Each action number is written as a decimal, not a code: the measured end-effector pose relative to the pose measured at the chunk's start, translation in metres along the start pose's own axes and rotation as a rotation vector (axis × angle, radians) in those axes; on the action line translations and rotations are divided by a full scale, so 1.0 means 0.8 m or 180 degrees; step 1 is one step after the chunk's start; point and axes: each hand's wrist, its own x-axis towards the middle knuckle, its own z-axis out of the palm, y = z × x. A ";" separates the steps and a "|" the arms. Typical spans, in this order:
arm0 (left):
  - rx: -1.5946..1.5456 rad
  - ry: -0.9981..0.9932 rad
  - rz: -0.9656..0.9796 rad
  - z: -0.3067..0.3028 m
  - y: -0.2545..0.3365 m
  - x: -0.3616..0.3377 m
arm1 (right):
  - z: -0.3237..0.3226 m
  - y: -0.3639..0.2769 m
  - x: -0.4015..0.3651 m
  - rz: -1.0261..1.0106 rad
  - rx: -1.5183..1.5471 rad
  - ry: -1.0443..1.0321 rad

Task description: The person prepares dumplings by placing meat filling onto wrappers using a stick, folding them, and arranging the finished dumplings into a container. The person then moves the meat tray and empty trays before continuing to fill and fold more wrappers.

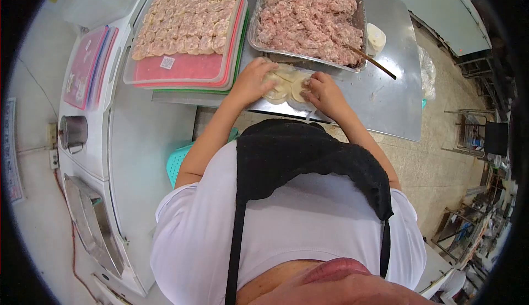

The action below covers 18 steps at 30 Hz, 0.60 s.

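Observation:
Several round pale dough wrappers lie at the front edge of the steel table, between my two hands. My left hand rests at their left side, its fingertips on a wrapper with the fingers curved. At the right side, my right hand has its thumb and fingers pressed together at a wrapper's edge. Behind the wrappers is a metal tray of minced meat, with a brown stick leaning out of it. Rows of filled dumplings cover a plastic tray to the left.
The dumpling tray sits on stacked pink and green trays. A white tub stands right of the meat. Colored lids and a metal cup are at the far left. A turquoise basket is below the table.

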 end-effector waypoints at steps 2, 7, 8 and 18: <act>0.0684 -0.0117 0.0179 0.007 0.008 -0.003 | 0.000 -0.011 0.011 -0.0017 -0.0186 0.0003; 0.1001 -0.0217 0.0170 0.029 0.008 0.001 | 0.008 -0.007 0.016 0.0127 -0.0766 0.0039; 0.0997 -0.0236 0.0154 0.028 0.000 0.005 | 0.007 0.001 0.013 0.0091 -0.0696 0.0101; -0.0299 0.0328 0.0073 0.018 0.020 0.004 | -0.016 0.032 -0.001 -0.0209 -0.0349 -0.0218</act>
